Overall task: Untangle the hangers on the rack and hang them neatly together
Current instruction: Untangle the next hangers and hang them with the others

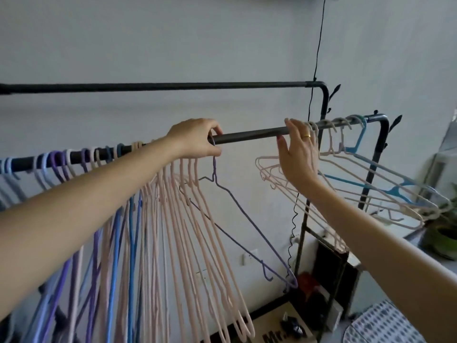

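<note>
A black rack rail (249, 134) runs from lower left to upper right. My left hand (195, 139) grips the rail around the hooks of a bunch of pink hangers (197, 231) and one purple hanger (235, 209). Left of it, purple, blue and pale hangers (81, 159) crowd the rail. My right hand (299, 154) is further right, fingers curled over the hook of a pink hanger (277, 179). Past it hang more pink hangers (395, 201) and one blue hanger (358, 142), swung out to the right.
A second black rail (173, 86) runs higher up, near the wall. A black cord (319, 45) drops down the wall behind the rack. The rack's upright (376, 169) stands at the right, with a potted plant (445, 238) beyond. Dark objects lie on the rack's base (309, 308).
</note>
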